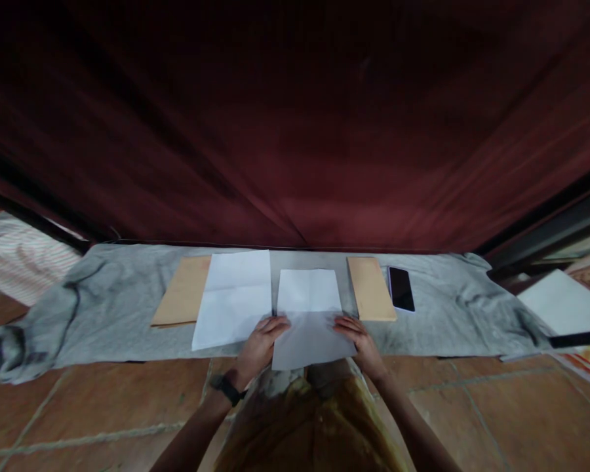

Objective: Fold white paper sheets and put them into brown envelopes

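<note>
A white sheet of paper [309,334] lies in front of me with a crease across its middle. Its far half rests on the grey cloth, while the near half juts over the front edge and looks greyer. My left hand [265,337] grips its left side near the crease, fingers on top. On the opposite side my right hand [354,334] holds it the same way. Just left is a larger pile of white paper [236,295] with faint fold lines, partly over brown envelopes [181,292]. A narrower stack of brown envelopes [372,288] sits beyond my right hand.
A dark-screened phone [401,288] lies right of the narrow envelopes. Grey cloth [452,308] covers the long, low surface, and a dark red fabric [295,131] rises behind it. Tiled floor [128,400] shows in front. At far right is a white board-like item [565,301].
</note>
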Demonstrator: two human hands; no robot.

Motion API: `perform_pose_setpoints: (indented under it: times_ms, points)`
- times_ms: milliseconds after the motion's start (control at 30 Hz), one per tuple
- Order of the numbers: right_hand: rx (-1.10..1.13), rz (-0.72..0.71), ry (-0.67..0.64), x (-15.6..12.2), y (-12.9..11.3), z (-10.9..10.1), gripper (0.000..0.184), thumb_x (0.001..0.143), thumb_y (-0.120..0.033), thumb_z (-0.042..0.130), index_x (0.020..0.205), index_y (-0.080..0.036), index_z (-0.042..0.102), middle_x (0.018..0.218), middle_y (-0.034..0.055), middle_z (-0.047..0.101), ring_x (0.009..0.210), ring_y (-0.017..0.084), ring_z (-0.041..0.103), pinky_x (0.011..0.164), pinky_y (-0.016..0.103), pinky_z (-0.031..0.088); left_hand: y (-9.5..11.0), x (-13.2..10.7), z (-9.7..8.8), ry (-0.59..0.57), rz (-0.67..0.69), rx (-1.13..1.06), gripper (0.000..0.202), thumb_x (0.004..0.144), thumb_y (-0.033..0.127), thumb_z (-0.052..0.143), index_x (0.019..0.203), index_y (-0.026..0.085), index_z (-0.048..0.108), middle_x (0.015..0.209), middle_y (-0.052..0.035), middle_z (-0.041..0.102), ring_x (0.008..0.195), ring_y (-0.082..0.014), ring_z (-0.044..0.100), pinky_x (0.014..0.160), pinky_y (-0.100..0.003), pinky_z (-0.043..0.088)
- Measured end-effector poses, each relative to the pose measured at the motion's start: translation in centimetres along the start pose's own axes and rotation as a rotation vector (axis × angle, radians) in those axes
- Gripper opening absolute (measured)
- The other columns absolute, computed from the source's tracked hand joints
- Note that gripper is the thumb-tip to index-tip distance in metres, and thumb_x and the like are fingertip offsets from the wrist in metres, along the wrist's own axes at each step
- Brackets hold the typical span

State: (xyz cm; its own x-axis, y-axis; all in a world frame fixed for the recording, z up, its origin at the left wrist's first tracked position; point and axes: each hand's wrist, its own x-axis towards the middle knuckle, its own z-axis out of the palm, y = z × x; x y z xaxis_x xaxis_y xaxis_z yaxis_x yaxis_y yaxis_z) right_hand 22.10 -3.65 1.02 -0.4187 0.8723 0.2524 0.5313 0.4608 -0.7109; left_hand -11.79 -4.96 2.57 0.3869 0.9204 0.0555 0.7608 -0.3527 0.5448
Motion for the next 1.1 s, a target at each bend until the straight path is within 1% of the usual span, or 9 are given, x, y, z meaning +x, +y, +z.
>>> perform_pose_setpoints:
  times_ms: [133,267,467,667,767,867,933,1033,1100]
  points:
    - [-0.033,-0.039,-0.052,-1.4,0.1,0.0,0.051,0.081,-0.017,0.062,0.130,-0.027,0.068,0.140,0.0106,0.063,0.135,0.029,0.053,0.115,0.055,0.041,0.6,-1.0,0.0,-0.049,0.097,0.214,0.084,0.073,-0.008,0.044,0.144,0.035,0.054,0.162,0.0005,0.038,0.150,-0.0285,0.029,0.122,-0.055,0.028]
    - [-0.115,-0.066,-0.118,-2.1,0.2,0.3,0.063,0.083,-0.020,0.064,0.143,-0.031,0.056,0.153,0.0094,0.051,0.142,0.028,0.045,0.118,0.054,0.036,1.2,-1.1,-0.3,-0.175,0.220,0.262,0.099,0.067,-0.009,0.043,0.155,0.036,0.036,0.166,0.0023,0.027,0.156,-0.0242,0.017,0.126,-0.052,0.017]
    - [-0.150,-0.095,-0.222,-1.9,0.2,-0.1,0.058,0.082,-0.031,0.072,0.139,-0.031,0.060,0.149,0.0102,0.055,0.138,0.030,0.051,0.119,0.056,0.032,1.0,-0.6,-0.6,-0.293,0.238,0.203,0.093,0.069,-0.007,0.049,0.151,0.037,0.042,0.164,0.0017,0.033,0.153,-0.0209,0.026,0.126,-0.046,0.019]
    - [-0.042,-0.009,-0.172,-0.6,0.5,-0.8,0.040,0.095,-0.021,0.052,0.131,-0.031,0.066,0.132,0.0046,0.069,0.125,0.023,0.063,0.116,0.049,0.039,0.3,0.4,-0.8,-0.212,0.132,0.002,0.039,0.097,0.024,0.053,0.133,0.031,0.064,0.145,-0.0037,0.059,0.140,-0.0211,0.048,0.121,-0.046,0.028]
    - [-0.019,0.018,-0.168,0.3,0.6,-0.9,0.035,0.095,-0.024,0.054,0.126,-0.031,0.069,0.127,0.0042,0.072,0.122,0.023,0.064,0.114,0.048,0.043,-0.1,1.0,-1.2,-0.227,0.125,-0.036,0.044,0.094,0.029,0.060,0.137,0.031,0.061,0.146,-0.0056,0.059,0.137,-0.0235,0.051,0.118,-0.046,0.032]
    - [-0.022,-0.020,-0.177,0.9,0.6,-1.0,0.038,0.089,-0.021,0.061,0.125,-0.027,0.071,0.135,0.0082,0.067,0.128,0.026,0.060,0.115,0.050,0.041,-0.3,1.4,-1.4,-0.257,0.129,-0.016,0.055,0.085,0.016,0.065,0.138,0.033,0.060,0.151,-0.0044,0.054,0.139,-0.0253,0.048,0.118,-0.047,0.032]
    - [-0.017,-0.037,-0.195,1.1,0.6,-1.2,0.041,0.089,-0.022,0.061,0.128,-0.026,0.069,0.139,0.0088,0.064,0.131,0.026,0.058,0.115,0.050,0.040,-0.2,1.7,-1.4,-0.241,0.109,-0.036,0.048,0.087,0.014,0.062,0.131,0.032,0.066,0.147,-0.0037,0.058,0.136,-0.0242,0.051,0.117,-0.046,0.034]
    - [0.012,0.000,-0.231,1.5,0.3,-1.5,0.035,0.096,-0.029,0.053,0.127,-0.028,0.069,0.134,0.0049,0.068,0.129,0.024,0.059,0.117,0.047,0.038,-0.1,2.0,-1.5,-0.158,0.056,-0.121,0.029,0.095,0.031,0.059,0.119,0.029,0.073,0.128,-0.0047,0.071,0.124,-0.0237,0.060,0.113,-0.041,0.040]
    - [0.041,0.078,-0.235,1.7,0.0,-1.5,0.034,0.099,-0.036,0.049,0.125,-0.029,0.071,0.129,0.0030,0.071,0.128,0.023,0.060,0.116,0.044,0.040,-0.1,2.0,-1.7,-0.109,0.037,-0.183,0.033,0.096,0.043,0.055,0.117,0.026,0.074,0.120,-0.0057,0.074,0.118,-0.0241,0.063,0.109,-0.038,0.044]
